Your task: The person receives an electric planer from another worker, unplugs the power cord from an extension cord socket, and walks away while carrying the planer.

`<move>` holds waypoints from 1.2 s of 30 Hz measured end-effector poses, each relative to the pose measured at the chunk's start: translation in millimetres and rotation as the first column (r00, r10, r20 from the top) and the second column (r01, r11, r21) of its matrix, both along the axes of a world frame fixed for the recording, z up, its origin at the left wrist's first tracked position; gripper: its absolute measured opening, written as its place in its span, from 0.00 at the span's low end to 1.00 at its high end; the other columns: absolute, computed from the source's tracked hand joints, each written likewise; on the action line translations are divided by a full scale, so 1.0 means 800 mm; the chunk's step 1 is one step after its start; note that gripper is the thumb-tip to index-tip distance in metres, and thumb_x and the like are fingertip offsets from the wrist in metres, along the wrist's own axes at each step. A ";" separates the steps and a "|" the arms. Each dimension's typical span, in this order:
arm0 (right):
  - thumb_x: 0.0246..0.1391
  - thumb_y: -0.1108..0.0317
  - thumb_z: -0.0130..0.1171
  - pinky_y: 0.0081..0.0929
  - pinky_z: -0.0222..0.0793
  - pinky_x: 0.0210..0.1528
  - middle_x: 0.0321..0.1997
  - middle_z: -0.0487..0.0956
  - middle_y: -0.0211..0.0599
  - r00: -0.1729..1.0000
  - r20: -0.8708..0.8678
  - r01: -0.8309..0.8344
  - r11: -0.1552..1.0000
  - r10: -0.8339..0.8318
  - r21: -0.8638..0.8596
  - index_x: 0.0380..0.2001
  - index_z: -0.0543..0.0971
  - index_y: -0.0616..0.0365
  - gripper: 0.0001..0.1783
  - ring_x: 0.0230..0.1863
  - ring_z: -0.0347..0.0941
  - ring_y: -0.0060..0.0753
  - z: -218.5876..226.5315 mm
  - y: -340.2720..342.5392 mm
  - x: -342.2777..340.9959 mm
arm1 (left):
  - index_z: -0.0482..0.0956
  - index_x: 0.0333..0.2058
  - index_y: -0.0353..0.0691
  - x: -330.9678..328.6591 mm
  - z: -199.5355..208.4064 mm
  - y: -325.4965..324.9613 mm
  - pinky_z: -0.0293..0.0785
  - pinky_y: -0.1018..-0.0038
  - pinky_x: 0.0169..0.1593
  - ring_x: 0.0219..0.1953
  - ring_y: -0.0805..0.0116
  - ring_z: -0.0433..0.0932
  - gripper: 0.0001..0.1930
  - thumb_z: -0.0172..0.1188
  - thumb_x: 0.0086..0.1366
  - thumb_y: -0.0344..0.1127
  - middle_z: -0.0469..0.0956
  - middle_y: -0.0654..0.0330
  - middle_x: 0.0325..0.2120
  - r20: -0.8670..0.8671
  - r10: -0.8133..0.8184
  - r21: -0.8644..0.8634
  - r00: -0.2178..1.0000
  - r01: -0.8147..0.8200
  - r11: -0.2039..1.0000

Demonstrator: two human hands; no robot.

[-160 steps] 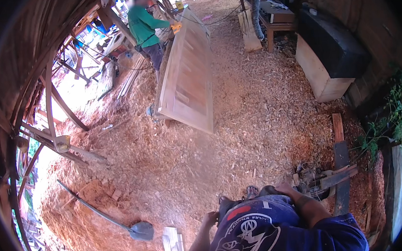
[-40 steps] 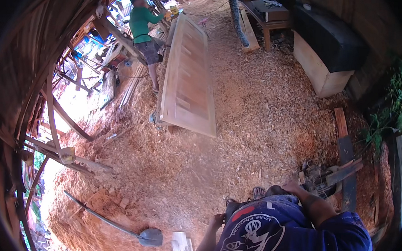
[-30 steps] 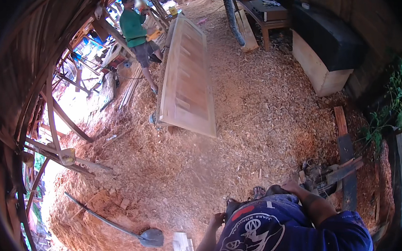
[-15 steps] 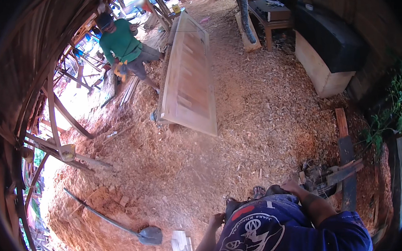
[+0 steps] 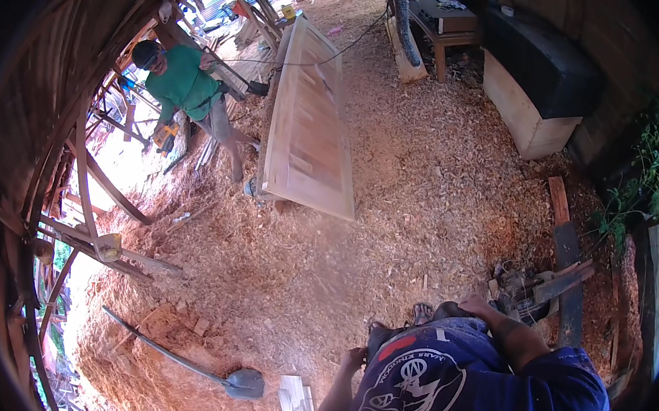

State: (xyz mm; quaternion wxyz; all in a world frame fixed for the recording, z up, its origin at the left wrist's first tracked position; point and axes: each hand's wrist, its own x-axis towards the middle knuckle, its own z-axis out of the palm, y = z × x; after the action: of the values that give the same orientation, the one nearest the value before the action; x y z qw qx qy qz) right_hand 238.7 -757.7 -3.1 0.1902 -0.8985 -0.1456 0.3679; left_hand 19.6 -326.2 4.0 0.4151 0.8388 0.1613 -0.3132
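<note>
My left hand (image 5: 353,359) rests by my left knee, and my right hand (image 5: 474,304) lies on my right knee. Both look bare of tools; their fingers are too small and partly hidden to make out. Left of my left arm lies a shovel (image 5: 245,384) with a long dark handle on the wood shavings. Pale wooden boards (image 5: 295,406) lie beside that arm. Near my right hand sits a dark, cluttered machine-like thing (image 5: 520,293) with wood pieces on it.
A large wooden panel (image 5: 308,123) stands ahead on supports. Left of it, a person in green (image 5: 191,81) holds a yellow power tool (image 5: 166,137); a dark cord crosses the panel. A black-topped wooden box (image 5: 525,108) and a table (image 5: 440,33) stand at the right.
The person in green has moved left and nearer, the yellow tool going along. A dark cord now stretches over the panel's far part. My hands have hardly moved.
</note>
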 end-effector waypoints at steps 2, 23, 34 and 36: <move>0.46 0.49 0.42 0.41 0.68 0.43 0.37 0.77 0.46 1.000 0.003 -0.010 1.000 0.010 -0.006 0.32 0.80 0.53 0.24 0.41 0.73 0.49 0.002 0.001 -0.001 | 0.76 0.40 0.45 -0.003 -0.001 0.001 0.73 0.76 0.24 0.26 0.70 0.78 0.14 0.44 0.62 0.41 0.77 0.59 0.31 0.051 -0.029 0.005 0.998 0.029 1.000; 0.45 0.52 0.40 0.43 0.68 0.38 0.33 0.78 0.46 0.984 0.119 -0.143 0.988 0.135 0.063 0.27 0.79 0.55 0.22 0.36 0.74 0.49 -0.049 -0.025 -0.004 | 0.75 0.40 0.46 -0.002 0.011 -0.005 0.74 0.74 0.26 0.25 0.70 0.78 0.12 0.44 0.62 0.38 0.77 0.57 0.31 0.140 -0.097 0.008 0.985 0.096 0.995; 0.40 0.50 0.49 0.36 0.70 0.38 0.30 0.78 0.44 0.996 -0.018 0.091 0.995 -0.091 0.042 0.27 0.80 0.53 0.20 0.35 0.76 0.42 0.006 -0.006 0.003 | 0.75 0.38 0.44 -0.008 0.015 -0.006 0.73 0.74 0.25 0.24 0.69 0.77 0.13 0.44 0.63 0.41 0.77 0.58 0.29 0.154 -0.117 0.023 0.981 0.115 0.993; 0.43 0.50 0.45 0.38 0.69 0.40 0.33 0.78 0.44 0.997 -0.054 0.053 0.999 -0.053 0.005 0.28 0.80 0.53 0.21 0.37 0.74 0.46 0.022 0.000 0.006 | 0.76 0.37 0.43 -0.010 0.013 -0.008 0.72 0.74 0.24 0.23 0.70 0.77 0.14 0.44 0.64 0.42 0.77 0.58 0.28 0.044 0.087 -0.085 0.995 -0.083 0.993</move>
State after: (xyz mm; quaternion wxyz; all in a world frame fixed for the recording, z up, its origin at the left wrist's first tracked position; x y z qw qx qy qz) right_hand 243.2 -758.0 14.4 0.2066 -0.8912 -0.1176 0.3863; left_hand 11.6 -332.4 14.3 0.4663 0.8205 0.1735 -0.2815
